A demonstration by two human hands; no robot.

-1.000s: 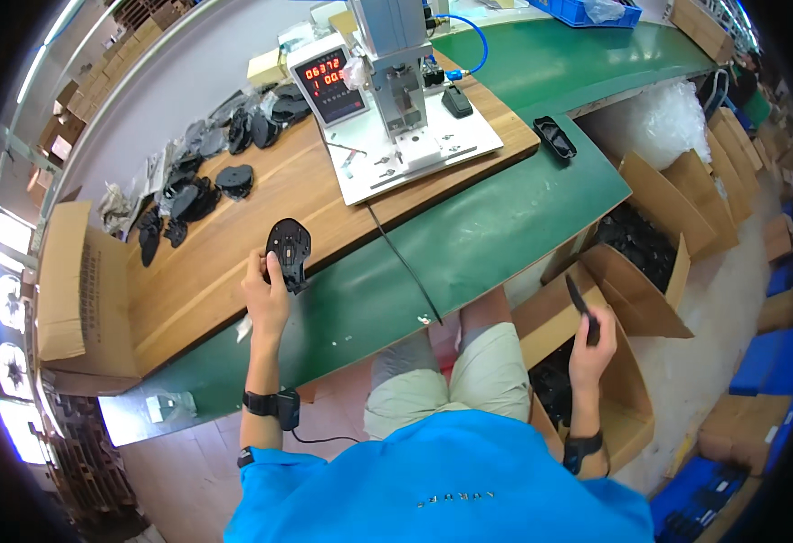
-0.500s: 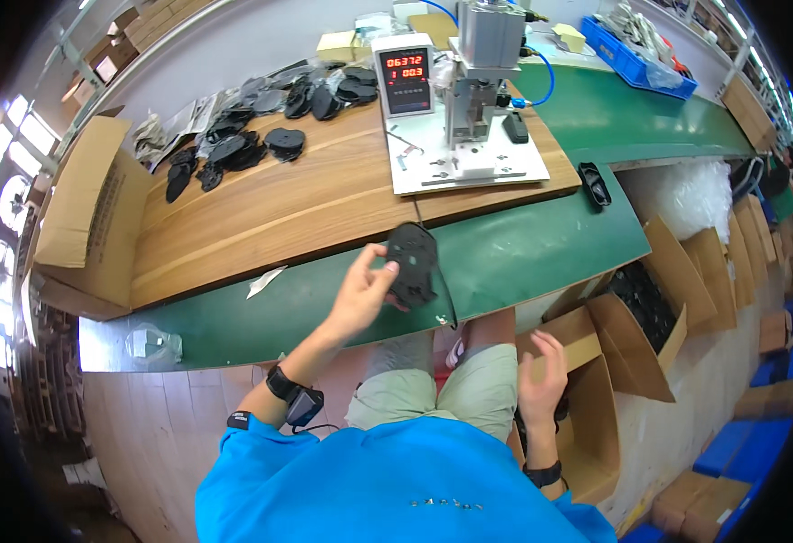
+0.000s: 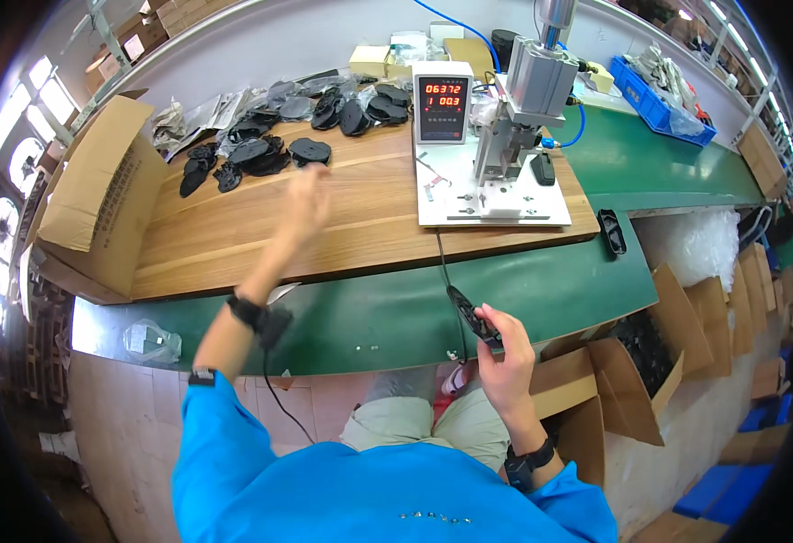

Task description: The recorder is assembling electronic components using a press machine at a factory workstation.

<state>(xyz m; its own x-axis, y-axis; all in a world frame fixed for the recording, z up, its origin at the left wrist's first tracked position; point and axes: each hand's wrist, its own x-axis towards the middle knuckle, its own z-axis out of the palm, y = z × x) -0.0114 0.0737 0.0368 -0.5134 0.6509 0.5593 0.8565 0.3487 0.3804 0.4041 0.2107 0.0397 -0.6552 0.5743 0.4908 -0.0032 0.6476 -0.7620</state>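
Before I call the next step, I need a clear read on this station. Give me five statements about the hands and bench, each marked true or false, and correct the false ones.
1. The right hand holds a black part. True.
2. The left hand is at the blue bin. False: it is blurred over the wooden board, close to a round black piece.
3. A cardboard box stands at the board's left end. True.
4. The display shows green digits. False: they are red.
5. The blue bin is left of the machine. False: it is to the right, further back.
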